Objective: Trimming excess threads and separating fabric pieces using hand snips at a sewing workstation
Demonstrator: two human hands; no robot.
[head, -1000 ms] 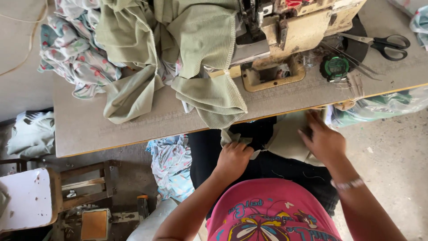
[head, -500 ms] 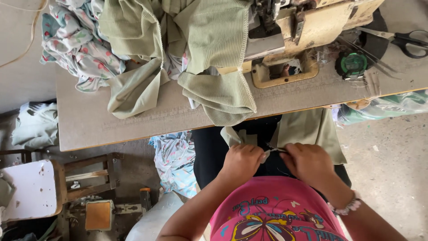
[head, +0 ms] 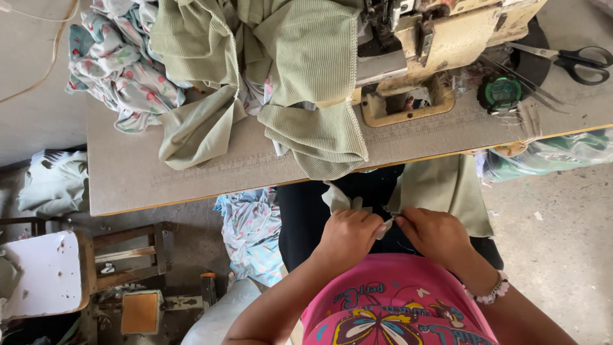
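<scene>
My left hand and my right hand meet over my lap, below the table edge. Both pinch a small pale green fabric piece between the fingertips. More of the same olive-green cloth lies across my lap to the right of my hands. On the grey table above, a pile of ribbed green fabric hangs from the sewing machine.
Floral printed cloth is heaped at the table's left. Black-handled scissors and a green round tape measure lie right of the machine. A wooden stool and more floral cloth sit on the floor at left.
My right hand came down from the lap cloth near the table edge and joined my left hand. Both now pinch the small piece together close to my body.
</scene>
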